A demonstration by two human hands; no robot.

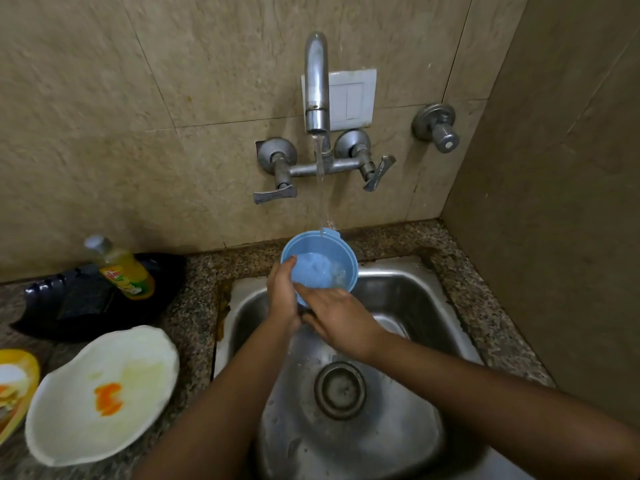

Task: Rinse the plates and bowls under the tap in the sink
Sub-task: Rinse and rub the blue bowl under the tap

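Observation:
A light blue plastic bowl (320,261) is held tilted over the back of the steel sink (408,292), its far rim under the running stream from the chrome tap (316,84). My left hand (282,299) grips the bowl's left rim, thumb over the edge. My right hand (341,320) lies across the bowl's near rim with its fingers reaching inside; the fingertips are partly hidden. On the counter to the left lie a dirty white plate (104,396) with an orange smear and a yellow plate (15,386) at the frame's edge.
A yellow dish-soap bottle (124,271) leans on a black tray (86,303) at the back left of the granite counter (197,306). Two lever handles and a separate wall valve (438,128) stick out of the tiled wall. A side wall closes the right.

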